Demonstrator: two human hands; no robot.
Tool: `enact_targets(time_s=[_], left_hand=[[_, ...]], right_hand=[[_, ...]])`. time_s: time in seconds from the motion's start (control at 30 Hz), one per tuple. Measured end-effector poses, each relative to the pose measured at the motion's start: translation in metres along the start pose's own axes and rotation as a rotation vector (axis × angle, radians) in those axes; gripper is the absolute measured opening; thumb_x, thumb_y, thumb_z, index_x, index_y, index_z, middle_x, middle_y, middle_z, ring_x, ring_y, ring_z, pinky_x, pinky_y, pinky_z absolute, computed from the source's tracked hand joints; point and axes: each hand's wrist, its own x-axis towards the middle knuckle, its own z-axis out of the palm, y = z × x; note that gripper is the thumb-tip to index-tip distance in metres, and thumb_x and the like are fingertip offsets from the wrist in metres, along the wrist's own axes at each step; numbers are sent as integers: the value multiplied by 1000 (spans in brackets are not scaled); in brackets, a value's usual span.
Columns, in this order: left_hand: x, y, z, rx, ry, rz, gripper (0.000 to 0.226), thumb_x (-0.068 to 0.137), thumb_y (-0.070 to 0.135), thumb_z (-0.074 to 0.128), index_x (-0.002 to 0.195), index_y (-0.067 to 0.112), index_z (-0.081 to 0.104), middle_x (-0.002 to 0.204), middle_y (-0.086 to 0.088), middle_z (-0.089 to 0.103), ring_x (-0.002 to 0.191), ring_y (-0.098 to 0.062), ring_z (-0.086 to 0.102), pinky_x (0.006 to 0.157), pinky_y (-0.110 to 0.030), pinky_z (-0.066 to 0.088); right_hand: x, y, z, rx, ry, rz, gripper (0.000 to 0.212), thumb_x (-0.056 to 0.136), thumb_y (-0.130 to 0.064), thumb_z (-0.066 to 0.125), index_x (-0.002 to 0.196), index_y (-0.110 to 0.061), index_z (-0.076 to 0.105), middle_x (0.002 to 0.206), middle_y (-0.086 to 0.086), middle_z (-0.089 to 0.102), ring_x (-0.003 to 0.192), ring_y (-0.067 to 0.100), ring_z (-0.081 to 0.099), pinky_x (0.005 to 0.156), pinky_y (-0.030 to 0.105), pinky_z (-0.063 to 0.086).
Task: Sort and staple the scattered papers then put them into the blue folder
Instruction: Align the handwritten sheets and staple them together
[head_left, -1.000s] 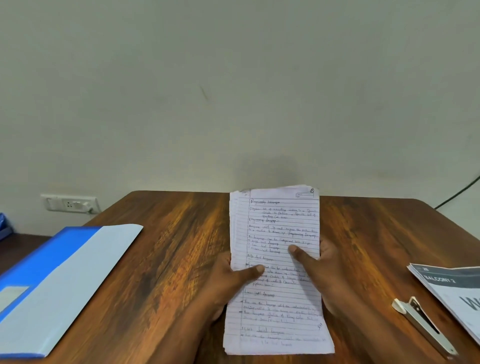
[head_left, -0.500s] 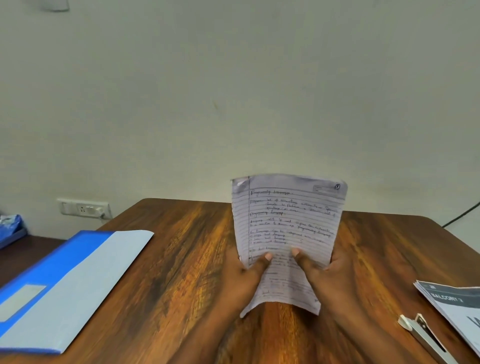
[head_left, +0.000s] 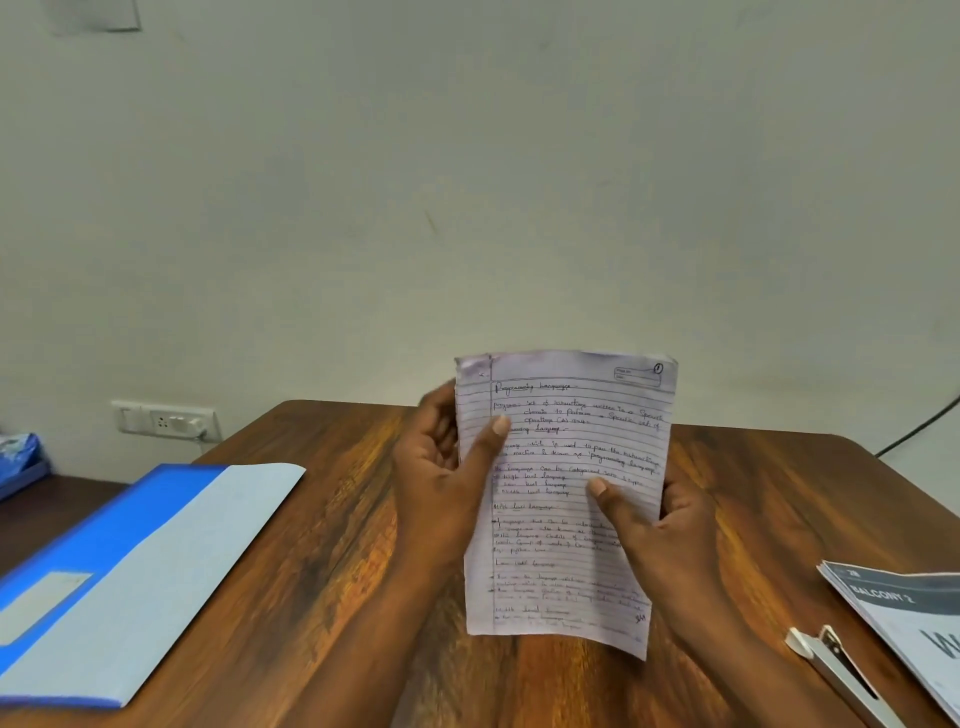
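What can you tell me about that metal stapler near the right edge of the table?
The stapler is a slim, silver-metal one with a white tip at its far end. It lies flat on the wooden table, running diagonally toward the lower right corner, where the picture cuts it off. Its top arm looks slightly raised. It lies right beside a printed grey-and-white booklet. Neither hand touches it.

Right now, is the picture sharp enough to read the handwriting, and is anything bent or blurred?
In the head view, the title on the papers is partly legible; lower lines smear with blur. The wide lens bows the table edge. Light is soft and even, without glare. The left hand and right hand look sharp.
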Motion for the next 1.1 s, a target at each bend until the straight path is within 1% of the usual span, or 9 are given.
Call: enact_targets(time_s=[0.1, 0.2, 0.37, 0.57, 0.67, 0.8, 0.93, 1.0, 1.1], left_hand=[[16, 24, -1, 48, 82, 139, 42, 86, 12, 82, 126, 15, 70, 108, -3, 79, 102, -17, 76, 83, -26, 61], [28, 35, -3, 196, 65, 195, 42, 78, 16, 90, 117, 14, 76, 101, 0, 81, 96, -16, 78, 84, -28, 63], [37, 34, -3, 257, 64, 211, 24, 76, 13, 92, 98, 11, 82, 87, 2, 81, 85, -15, 78, 78, -26, 62], [48, 33, -11, 249, 11, 188, 19, 77, 4, 89, 94, 6, 82, 85, -2, 81, 85, -19, 79, 79, -28, 62], [50, 33, -12, 234, -21, 181, 19, 77, 2, 88, 94, 8, 82, 86, -3, 82, 87, -21, 79, 81, -33, 64], [51, 29, -13, 261, -43, 214, 18, 78, 4, 87, 95, 9, 82, 86, 0, 82, 87, -18, 79, 80, -29, 63], [51, 26, -12, 217, -41, 213, 18, 80, 3, 86, 96, 8, 81, 88, -2, 82, 87, -17, 78, 78, -28, 62], [52, 20, -11, 162, -23, 159, 22, 81, 7, 85, 102, 10, 80, 89, -2, 82, 88, -15, 78, 78, -29, 63], [46, 4, -15, 0, -104, -44, 50, 80, 24, 88, 125, 10, 71, 99, -8, 81, 94, -20, 77, 84, -36, 65]], right_hand=[[-2, 0, -2, 5, -9, 23, 21, 88, -13, 80, 105, -22, 73, 100, -13, 79, 90, 9, 77, 70, 22, 62], [-4, -3, -2, 1, -7, 34, 20, 88, -12, 80, 105, -21, 73, 100, -13, 79, 90, 9, 77, 70, 23, 62], [-6, -4, -2, -20, -9, 34, 19, 87, -14, 80, 102, -22, 73, 98, -19, 78, 89, 5, 76, 68, 18, 61], [-3, -5, -5, 2, -34, 14, 26, 86, -6, 80, 107, -19, 74, 102, -17, 79, 94, 5, 75, 70, 15, 59], [0, -5, -6, 38, -45, 34, 27, 85, -4, 80, 106, -19, 73, 101, -13, 80, 94, 8, 76, 72, 18, 60], [7, -11, -9, 115, -62, 72, 25, 88, -11, 78, 112, -13, 72, 104, -5, 80, 94, 14, 77, 71, 22, 61], [11, -17, -11, 150, -102, 53, 19, 95, -9, 70, 113, -14, 72, 105, -4, 80, 95, 14, 77, 74, 24, 62], [12, -16, -11, 124, -111, 50, 17, 96, -11, 68, 113, -12, 72, 104, -3, 80, 94, 16, 78, 75, 28, 64], [15, -14, -12, 124, -96, 35, 18, 96, -11, 68, 114, -9, 72, 105, 1, 80, 94, 19, 78, 74, 29, 64]])
